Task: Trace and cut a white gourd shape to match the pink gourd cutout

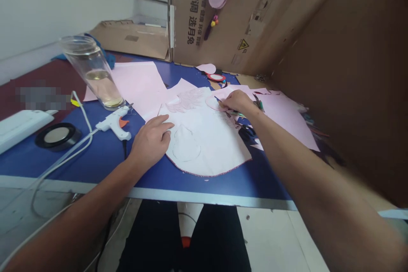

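A large white piece with a curved, reddish front edge [216,148] lies on the blue table. On its left part is a drawn pear-shaped outline [186,142]. My left hand [153,136] rests at the piece's left edge, fingers apart, holding nothing. At the far right of the piece, my right hand [239,101] is closed, with the thin dark end of a pen [217,99] sticking out to the left. Beside those fingertips is a pale pink rounded shape [212,103]. The pen's other end is hidden by the hand.
A white glue gun [114,122], black tape roll [58,136] and tilted glass bottle [98,76] are at left. Pink sheets [137,80] lie behind, with another pink sheet [287,119] at right. Dark scissors [247,132] lie below my right wrist. A cardboard wall [229,42] stands behind.
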{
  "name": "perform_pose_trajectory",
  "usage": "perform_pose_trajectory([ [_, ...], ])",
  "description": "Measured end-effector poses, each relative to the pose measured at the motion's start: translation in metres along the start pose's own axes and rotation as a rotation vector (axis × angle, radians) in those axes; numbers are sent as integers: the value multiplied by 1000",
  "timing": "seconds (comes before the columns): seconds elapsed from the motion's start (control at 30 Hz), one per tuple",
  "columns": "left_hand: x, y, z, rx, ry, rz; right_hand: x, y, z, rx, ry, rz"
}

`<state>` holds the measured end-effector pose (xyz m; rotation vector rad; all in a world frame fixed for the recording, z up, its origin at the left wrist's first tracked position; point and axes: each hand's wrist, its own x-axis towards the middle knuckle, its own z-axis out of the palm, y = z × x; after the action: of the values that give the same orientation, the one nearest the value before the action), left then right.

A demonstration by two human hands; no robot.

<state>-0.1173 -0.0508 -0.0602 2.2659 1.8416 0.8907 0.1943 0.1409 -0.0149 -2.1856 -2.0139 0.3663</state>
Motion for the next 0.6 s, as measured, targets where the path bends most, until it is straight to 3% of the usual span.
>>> perform_pose_trajectory([
  [0.3, 1, 0, -2, 15, -9, 17, 19, 21, -10, -21, 179, 77],
  [0.6, 0, -1, -1, 8, 7, 37, 50, -3, -4, 8, 40, -54],
])
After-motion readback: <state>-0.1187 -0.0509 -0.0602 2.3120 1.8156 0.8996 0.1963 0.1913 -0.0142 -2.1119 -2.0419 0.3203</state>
